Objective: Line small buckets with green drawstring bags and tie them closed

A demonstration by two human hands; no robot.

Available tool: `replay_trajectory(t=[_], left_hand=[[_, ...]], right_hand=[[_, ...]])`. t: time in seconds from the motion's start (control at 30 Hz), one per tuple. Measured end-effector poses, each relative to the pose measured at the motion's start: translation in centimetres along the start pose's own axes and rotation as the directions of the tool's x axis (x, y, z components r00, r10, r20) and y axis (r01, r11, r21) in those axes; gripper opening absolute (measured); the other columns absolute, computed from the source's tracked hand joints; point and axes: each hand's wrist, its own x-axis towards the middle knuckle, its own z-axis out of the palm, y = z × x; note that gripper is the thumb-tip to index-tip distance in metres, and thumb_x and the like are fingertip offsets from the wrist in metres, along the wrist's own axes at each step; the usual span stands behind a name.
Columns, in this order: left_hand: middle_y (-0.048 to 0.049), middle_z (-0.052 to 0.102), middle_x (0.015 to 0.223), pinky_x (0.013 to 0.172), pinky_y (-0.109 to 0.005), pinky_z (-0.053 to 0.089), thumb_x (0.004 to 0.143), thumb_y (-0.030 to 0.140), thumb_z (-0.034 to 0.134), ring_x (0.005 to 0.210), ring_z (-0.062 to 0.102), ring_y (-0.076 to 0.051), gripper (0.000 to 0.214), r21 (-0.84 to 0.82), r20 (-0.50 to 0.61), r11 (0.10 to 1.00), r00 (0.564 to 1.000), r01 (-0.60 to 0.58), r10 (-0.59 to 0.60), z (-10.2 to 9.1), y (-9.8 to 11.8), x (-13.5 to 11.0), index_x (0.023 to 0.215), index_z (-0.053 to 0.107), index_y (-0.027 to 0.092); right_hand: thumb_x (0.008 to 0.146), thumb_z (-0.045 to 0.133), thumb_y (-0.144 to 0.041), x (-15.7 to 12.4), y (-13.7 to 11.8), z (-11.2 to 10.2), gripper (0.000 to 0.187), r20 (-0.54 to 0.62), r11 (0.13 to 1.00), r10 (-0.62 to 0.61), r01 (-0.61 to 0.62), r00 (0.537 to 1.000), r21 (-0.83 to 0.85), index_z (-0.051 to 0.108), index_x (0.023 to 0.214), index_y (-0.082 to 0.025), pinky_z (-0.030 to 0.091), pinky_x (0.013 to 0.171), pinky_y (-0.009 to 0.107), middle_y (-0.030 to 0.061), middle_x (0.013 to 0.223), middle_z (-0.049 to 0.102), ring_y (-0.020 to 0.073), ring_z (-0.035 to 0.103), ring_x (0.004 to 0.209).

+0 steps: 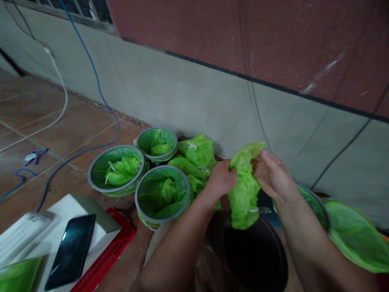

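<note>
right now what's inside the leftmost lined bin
The leftmost lined bin holds a green liner and a bunched green bag with white ties. The bottom beneath that bag is covered and cannot be seen.

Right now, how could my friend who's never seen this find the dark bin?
Start at the big wall, then find the left hand and right hand holding a crumpled green bag. The dark bin shows just below it. Its inside looks dark, unlike the nearby bins with green liners.
</note>
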Motion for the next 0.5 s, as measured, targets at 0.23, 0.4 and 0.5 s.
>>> replay_trajectory(t=[0.23,0.4,0.5], left_hand=[[-0.0015,0.064,0.059,0.056,-0.026,0.045,0.069,0.013,0.054,0.055,0.058,-0.015,0.015,-0.503,0.050,0.840,0.978,0.201,-0.204,1.0,1.2,-0.1,0.075,0.067,0.015],[-0.0016,0.065,0.064,0.058,-0.025,0.045,0.074,0.014,0.057,0.060,0.060,-0.015,0.015,-0.456,-0.034,0.870,0.973,0.187,-0.228,1.3,0.7,0.5,0.084,0.067,0.015],[-0.0015,0.066,0.073,0.060,-0.025,0.045,0.082,0.023,0.059,0.066,0.060,-0.015,0.019,-0.290,-0.199,0.938,0.946,0.191,-0.255,1.7,0.7,0.5,0.099,0.064,0.017]], right_hand=[[0.073,0.076,-0.042,-6.7,0.4,-5.7,0.052,0.219,0.918,0.215,-0.120,0.952,-0.377,0.064,0.120,-0.025,0.048,0.097,0.039,0.0062,0.120,0.068,0.0236,0.063,0.110],[0.071,0.076,-0.045,-12.3,1.7,-8.2,0.034,0.131,0.851,0.473,-0.413,0.871,-0.324,0.073,0.090,-0.018,0.054,0.066,0.032,0.0036,0.079,0.074,0.0192,0.068,0.067],[0.070,0.077,-0.045,-13.9,2.2,-9.7,0.031,-0.110,0.911,0.385,-0.397,0.916,-0.116,0.073,0.086,-0.020,0.052,0.059,0.029,0.0020,0.074,0.074,0.0166,0.065,0.058]])
